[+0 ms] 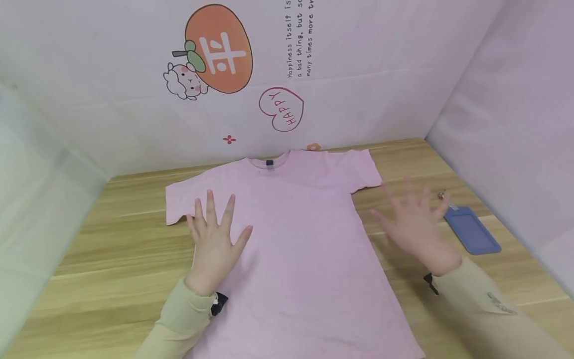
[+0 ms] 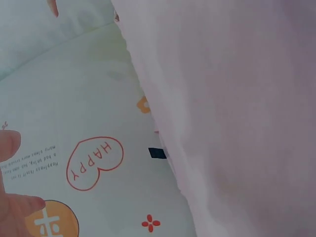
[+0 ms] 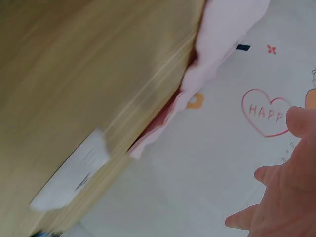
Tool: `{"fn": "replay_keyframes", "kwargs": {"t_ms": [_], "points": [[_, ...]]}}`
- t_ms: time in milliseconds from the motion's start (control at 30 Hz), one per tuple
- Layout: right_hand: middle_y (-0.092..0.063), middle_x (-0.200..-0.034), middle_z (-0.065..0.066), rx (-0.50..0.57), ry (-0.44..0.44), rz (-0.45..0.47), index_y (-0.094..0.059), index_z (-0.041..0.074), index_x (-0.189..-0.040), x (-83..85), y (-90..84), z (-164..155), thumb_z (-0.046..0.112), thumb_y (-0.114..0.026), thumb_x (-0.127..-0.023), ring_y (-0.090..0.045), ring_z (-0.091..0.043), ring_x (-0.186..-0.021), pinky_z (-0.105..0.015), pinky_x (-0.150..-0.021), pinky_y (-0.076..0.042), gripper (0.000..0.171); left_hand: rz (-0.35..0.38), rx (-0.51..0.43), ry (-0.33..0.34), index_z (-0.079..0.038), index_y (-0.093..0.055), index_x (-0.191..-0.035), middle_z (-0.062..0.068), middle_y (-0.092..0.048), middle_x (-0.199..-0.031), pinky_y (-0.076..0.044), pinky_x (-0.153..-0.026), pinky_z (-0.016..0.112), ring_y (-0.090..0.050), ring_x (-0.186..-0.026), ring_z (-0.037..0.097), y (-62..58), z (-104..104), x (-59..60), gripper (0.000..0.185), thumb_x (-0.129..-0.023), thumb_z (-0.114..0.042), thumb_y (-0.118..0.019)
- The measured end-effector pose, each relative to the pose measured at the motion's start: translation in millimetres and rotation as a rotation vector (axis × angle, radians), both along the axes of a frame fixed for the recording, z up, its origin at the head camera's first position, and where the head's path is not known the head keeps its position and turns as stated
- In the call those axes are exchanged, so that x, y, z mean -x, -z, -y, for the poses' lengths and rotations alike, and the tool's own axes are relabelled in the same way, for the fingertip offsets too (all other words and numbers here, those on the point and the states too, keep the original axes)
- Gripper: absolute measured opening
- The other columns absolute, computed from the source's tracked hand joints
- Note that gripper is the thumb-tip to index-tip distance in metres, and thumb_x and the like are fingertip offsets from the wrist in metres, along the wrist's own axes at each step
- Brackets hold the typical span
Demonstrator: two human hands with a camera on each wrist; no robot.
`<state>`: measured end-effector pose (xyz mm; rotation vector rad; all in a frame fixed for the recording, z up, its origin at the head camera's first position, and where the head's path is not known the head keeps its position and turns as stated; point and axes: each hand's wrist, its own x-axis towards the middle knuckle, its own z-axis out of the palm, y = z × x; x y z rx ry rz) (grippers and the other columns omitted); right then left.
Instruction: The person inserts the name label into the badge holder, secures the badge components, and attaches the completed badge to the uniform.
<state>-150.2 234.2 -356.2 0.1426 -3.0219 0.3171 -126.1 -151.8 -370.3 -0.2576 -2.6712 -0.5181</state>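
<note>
We see a pink T-shirt (image 1: 296, 239) flat on the desk (image 1: 112, 259), our left hand (image 1: 215, 239) spread on it, our right hand (image 1: 414, 224) spread just right of it; uneven pressure could wrinkle the fabric.

1. A light wooden table (image 1: 112, 259) with a plank grain is carrying everything, and its far edge is meeting the decorated wall.
2. A pink T-shirt (image 1: 305, 239) is lying flat and spread out on the middle of the table, its collar pointing toward the wall and both sleeves stretching out.
3. A blue card holder (image 1: 472, 230) is lying on the wood near the right edge, apart from the shirt.
</note>
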Motion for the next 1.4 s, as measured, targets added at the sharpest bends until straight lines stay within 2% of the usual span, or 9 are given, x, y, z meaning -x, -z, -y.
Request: {"fn": "replay_keyframes", "kwargs": {"t_ms": [200, 433, 500, 600, 733, 900, 1067, 1267, 1400], "points": [[-0.002, -0.151, -0.034, 0.013, 0.061, 0.002, -0.022, 0.018, -0.150, -0.6, 1.8, -35.4, 0.065, -0.033, -0.093, 0.003, -0.062, -0.133, -0.082, -0.091, 0.013, 0.075, -0.004, -0.152, 0.065, -0.009, -0.038, -0.144, 0.030, -0.014, -0.152, -0.018, -0.107, 0.068, -0.013, -0.137, 0.052, -2.3, 0.1, -1.7, 0.069, -0.086, -0.032, -0.068], [-0.005, -0.149, -0.037, -0.019, 0.119, -0.046, -0.030, 0.013, -0.142, 3.3, 14.3, -75.9, 0.058, -0.038, -0.094, -0.011, -0.064, -0.127, -0.084, -0.090, 0.000, 0.067, 0.112, -0.318, 0.108, -0.007, -0.036, -0.144, 0.025, -0.028, -0.150, -0.027, -0.109, 0.060, -0.025, -0.138, 0.042, -4.7, -0.4, -2.0, 0.067, -0.088, -0.026, -0.067], [-0.009, -0.147, -0.038, -0.015, 0.139, -0.032, -0.032, 0.014, -0.141, 4.0, 18.0, -87.1, 0.060, -0.040, -0.093, -0.014, -0.065, -0.124, -0.083, -0.090, -0.007, 0.067, 0.115, -0.370, 0.123, -0.005, -0.037, -0.143, 0.023, -0.035, -0.147, -0.028, -0.111, 0.056, -0.031, -0.137, 0.039, -4.0, -0.9, -1.1, 0.066, -0.087, -0.023, -0.068], [-0.015, -0.142, -0.041, 0.012, 0.157, 0.017, -0.033, 0.016, -0.142, 5.4, 21.2, -103.3, 0.063, -0.043, -0.090, -0.019, -0.069, -0.117, -0.080, -0.083, -0.020, 0.070, 0.117, -0.453, 0.146, -0.002, -0.040, -0.141, 0.021, -0.042, -0.143, -0.035, -0.108, 0.053, -0.039, -0.133, 0.037, -4.1, -2.2, -1.1, 0.064, -0.087, -0.019, -0.068], [-0.018, -0.136, -0.044, 0.038, 0.167, 0.092, -0.031, 0.014, -0.144, 9.0, 23.3, -124.4, 0.066, -0.049, -0.086, -0.024, -0.073, -0.107, -0.079, -0.070, -0.030, 0.080, 0.181, -0.577, 0.168, -0.002, -0.040, -0.140, 0.019, -0.044, -0.143, -0.041, -0.103, 0.052, -0.044, -0.129, 0.036, -4.0, -2.4, -1.9, 0.061, -0.087, -0.016, -0.067], [-0.019, -0.131, -0.049, 0.034, 0.129, 0.146, -0.022, 0.004, -0.146, 12.1, 26.3, -145.9, 0.063, -0.057, -0.083, -0.029, -0.071, -0.103, -0.078, -0.069, -0.034, 0.093, 0.302, -0.705, 0.162, -0.004, -0.040, -0.140, 0.020, -0.046, -0.140, -0.043, -0.102, 0.051, -0.046, -0.127, 0.035, -3.1, -1.6, -0.6, 0.058, -0.089, -0.015, -0.065], [-0.019, -0.129, -0.052, 0.033, 0.101, 0.209, -0.007, -0.002, -0.148, 9.8, 25.8, -159.3, 0.062, -0.062, -0.080, -0.029, -0.072, -0.104, -0.078, -0.076, -0.034, 0.108, 0.378, -0.805, 0.177, -0.004, -0.041, -0.140, 0.022, -0.048, -0.137, -0.043, -0.102, 0.050, -0.048, -0.126, 0.035, -3.3, -2.9, 0.1, 0.054, -0.091, -0.012, -0.063], [-0.018, -0.126, -0.056, 0.049, 0.092, 0.301, 0.001, -0.006, -0.146, 6.0, 24.1, -167.6, 0.060, -0.059, -0.083, -0.026, -0.070, -0.109, -0.077, -0.083, -0.033, 0.109, 0.418, -0.920, 0.207, -0.002, -0.043, -0.137, 0.024, -0.050, -0.134, -0.045, -0.102, 0.040, -0.049, -0.124, 0.034, -2.5, -5.4, 0.3, 0.048, -0.092, -0.008, -0.059], [-0.019, -0.124, -0.057, 0.052, 0.086, 0.316, -0.001, -0.010, -0.145, 8.0, 26.5, -175.1, 0.057, -0.059, -0.085, -0.027, -0.070, -0.108, -0.076, -0.084, -0.033, 0.107, 0.478, -1.059, 0.223, -0.001, -0.041, -0.138, 0.026, -0.047, -0.135, -0.050, -0.097, 0.035, -0.046, -0.125, 0.037, -2.6, -7.2, 0.7, 0.046, -0.093, -0.004, -0.054]]}}
